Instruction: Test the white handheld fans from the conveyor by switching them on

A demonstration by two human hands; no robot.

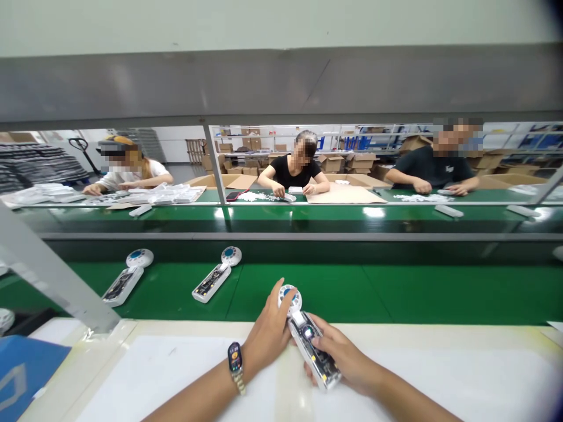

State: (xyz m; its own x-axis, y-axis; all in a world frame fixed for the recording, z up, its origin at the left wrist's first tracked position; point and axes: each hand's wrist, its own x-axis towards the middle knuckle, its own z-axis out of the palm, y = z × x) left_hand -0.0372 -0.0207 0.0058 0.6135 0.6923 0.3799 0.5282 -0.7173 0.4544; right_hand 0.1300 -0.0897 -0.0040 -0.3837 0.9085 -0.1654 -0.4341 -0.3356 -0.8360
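Observation:
Between my hands is a white handheld device [317, 358] with a round head and an open body that bares its circuit board. A small square on the board glows white. My left hand [269, 329] closes on the round head, fingers over its blue centre. Around the body wraps my right hand [343, 354], its thumb resting on the board beside the lit square. The device tilts with its head up and to the left, above the front edge of the green belt.
Two similar open devices [212, 282] lie on the green conveyor belt [308, 281] to the left. A slanted metal post [53, 275] and a blue box [30, 375] stand at left. A white worktop [185, 381] lies below my arms. Across the belt, several people work behind a metal frame.

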